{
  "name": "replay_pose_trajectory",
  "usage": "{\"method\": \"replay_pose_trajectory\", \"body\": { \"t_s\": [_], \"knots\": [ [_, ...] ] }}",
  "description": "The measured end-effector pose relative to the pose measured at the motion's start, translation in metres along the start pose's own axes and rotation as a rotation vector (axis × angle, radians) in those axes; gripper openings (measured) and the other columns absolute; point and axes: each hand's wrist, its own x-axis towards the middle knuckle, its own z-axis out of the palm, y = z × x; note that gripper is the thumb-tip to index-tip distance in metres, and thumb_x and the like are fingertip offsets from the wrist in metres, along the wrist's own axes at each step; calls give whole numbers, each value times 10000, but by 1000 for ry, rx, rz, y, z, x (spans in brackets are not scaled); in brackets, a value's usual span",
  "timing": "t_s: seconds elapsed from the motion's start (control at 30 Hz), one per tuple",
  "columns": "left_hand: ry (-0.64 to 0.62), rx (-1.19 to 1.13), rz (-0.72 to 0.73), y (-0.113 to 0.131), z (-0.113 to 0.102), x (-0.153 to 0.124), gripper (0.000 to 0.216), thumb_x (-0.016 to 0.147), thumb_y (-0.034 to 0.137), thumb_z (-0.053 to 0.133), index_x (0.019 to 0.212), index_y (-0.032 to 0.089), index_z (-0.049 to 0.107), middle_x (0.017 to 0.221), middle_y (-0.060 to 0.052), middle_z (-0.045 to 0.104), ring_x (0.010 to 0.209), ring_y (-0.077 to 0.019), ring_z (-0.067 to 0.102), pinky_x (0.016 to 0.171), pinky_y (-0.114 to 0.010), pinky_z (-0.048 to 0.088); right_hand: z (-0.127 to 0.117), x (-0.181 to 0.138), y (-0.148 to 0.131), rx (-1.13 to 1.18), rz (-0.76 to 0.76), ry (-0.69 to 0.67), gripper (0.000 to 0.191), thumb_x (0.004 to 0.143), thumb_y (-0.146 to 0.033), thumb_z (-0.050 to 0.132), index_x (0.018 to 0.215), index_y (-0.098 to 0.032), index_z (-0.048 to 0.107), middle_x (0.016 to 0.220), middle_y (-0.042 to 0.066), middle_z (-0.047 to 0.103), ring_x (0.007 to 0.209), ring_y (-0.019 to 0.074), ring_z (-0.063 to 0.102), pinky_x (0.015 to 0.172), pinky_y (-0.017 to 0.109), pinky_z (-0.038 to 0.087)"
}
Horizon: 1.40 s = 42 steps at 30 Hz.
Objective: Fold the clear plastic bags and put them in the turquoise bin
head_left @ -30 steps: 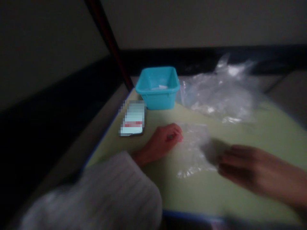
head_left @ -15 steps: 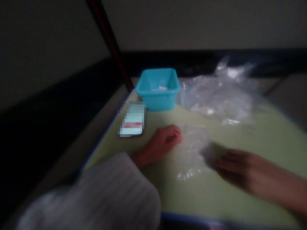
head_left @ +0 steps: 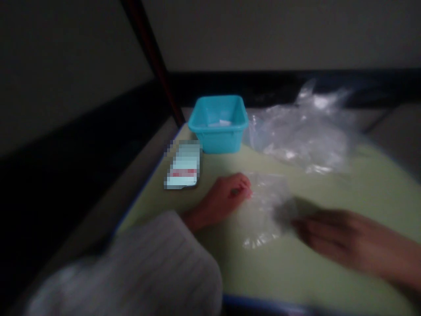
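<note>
A small clear plastic bag (head_left: 263,206) lies flat on the pale green table (head_left: 329,272). My left hand (head_left: 226,197), in a white ribbed sleeve, rests curled at the bag's left edge and pinches it. My right hand (head_left: 332,239) comes in from the right, its fingers stretched out at the bag's right side; it is blurred and holds nothing I can make out.
A turquoise plastic tub (head_left: 219,123) stands at the back of the table with something white inside. A heap of clear plastic bags (head_left: 302,131) lies to its right. A phone (head_left: 183,166) lies near the left edge. A dark pole (head_left: 154,61) rises behind.
My right hand has slid a little to the left and down along the bag's right side. The left hand and the bag have stayed in place.
</note>
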Motion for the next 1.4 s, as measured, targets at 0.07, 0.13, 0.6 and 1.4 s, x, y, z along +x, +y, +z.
{"method": "replay_pose_trajectory", "body": {
  "t_s": [0.07,0.13,0.6,1.4],
  "knots": [
    [0,-7,-3,0,0,1,85,813,163,509,801,142,590,771,-30,670,719,-120,627,612,-196,469,2,2,2,-14,-40,18,247,955,-129,372,865,-178,596,799,46,656,686,154,585,636,299,473],
    [-3,-19,-4,1,-1,1,86,815,167,506,801,144,588,769,-29,672,717,-121,630,613,-198,473,5,3,5,-35,-69,49,263,955,-126,365,833,-180,592,777,46,656,684,160,586,637,309,481],
    [101,-125,-82,1,-5,1,31,812,157,492,786,161,509,653,4,640,547,-110,637,503,-183,461,14,1,30,92,112,30,310,975,-173,335,1059,-159,633,991,72,718,871,185,668,743,310,536],
    [189,-104,-158,-6,-9,6,151,871,292,435,960,179,482,652,45,557,542,-104,598,511,-203,467,26,31,42,894,1092,265,243,719,-374,659,806,-206,506,543,-21,577,454,132,533,371,231,359]
  ]
}}
